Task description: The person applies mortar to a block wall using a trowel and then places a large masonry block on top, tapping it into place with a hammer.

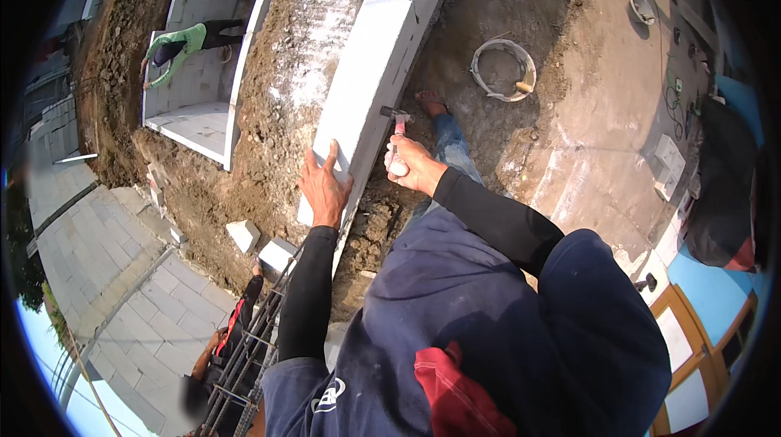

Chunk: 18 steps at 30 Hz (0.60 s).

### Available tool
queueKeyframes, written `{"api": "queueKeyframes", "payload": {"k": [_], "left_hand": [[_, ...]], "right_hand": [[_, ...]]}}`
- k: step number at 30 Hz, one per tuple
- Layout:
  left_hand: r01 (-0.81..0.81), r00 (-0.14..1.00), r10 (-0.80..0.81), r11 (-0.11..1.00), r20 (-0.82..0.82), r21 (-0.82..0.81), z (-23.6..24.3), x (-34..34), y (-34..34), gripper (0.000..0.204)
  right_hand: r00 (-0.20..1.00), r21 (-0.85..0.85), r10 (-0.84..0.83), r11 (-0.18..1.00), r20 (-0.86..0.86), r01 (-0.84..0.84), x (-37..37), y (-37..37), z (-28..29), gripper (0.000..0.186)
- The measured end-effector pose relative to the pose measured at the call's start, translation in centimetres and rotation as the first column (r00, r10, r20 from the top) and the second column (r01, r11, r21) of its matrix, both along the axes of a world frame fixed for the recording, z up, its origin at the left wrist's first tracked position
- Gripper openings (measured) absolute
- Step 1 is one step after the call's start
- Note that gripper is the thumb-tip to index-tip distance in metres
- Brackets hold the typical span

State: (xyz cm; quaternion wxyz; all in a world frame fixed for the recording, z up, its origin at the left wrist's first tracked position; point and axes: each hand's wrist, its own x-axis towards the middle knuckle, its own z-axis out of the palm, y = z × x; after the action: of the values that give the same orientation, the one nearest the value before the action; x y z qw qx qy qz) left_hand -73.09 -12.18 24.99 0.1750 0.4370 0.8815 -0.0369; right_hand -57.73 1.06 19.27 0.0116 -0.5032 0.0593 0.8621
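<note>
My left hand (pixel 324 189) lies on the white top of a block wall (pixel 355 87), fingers spread and thumb apart, with nothing in its grasp. On the wall's right side, my right hand (pixel 417 165) is wrapped round the handle of a hammer (pixel 399 123). The hammer's dark head points away from me, close to the wall's side face, and the pale butt of its handle shows below my fingers. I cannot tell whether the head touches the blocks.
A round bucket (pixel 480 71) with a wooden-handled tool stands on the dirt to the right. Another bucket (pixel 642 8) lies farther off. Loose white blocks (pixel 243 234) and a rebar cage (pixel 252 347) are at lower left, beside a co-worker (pixel 236 331). Another person (pixel 183 48) bends inside a block enclosure.
</note>
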Motion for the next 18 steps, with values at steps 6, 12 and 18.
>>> {"api": "queueKeyframes", "payload": {"k": [6,12,18], "left_hand": [[-0.069,0.997,0.062,0.988,0.048,0.139,-0.6,0.9,-1.8,0.091],[-0.356,0.93,0.344,0.93,0.126,0.089,-0.3,6.7,-9.1,0.103],[-0.586,0.766,0.516,0.806,0.383,0.086,4.3,11.0,-14.7,0.102]], "right_hand": [[0.979,0.154,0.18,0.969,0.098,-0.193,7.9,4.1,2.4,0.022],[0.861,0.529,0.25,0.702,0.443,-0.477,14.9,7.3,8.4,0.027],[0.747,0.61,0.333,0.433,0.576,-0.663,16.2,11.0,15.1,0.03]]}}
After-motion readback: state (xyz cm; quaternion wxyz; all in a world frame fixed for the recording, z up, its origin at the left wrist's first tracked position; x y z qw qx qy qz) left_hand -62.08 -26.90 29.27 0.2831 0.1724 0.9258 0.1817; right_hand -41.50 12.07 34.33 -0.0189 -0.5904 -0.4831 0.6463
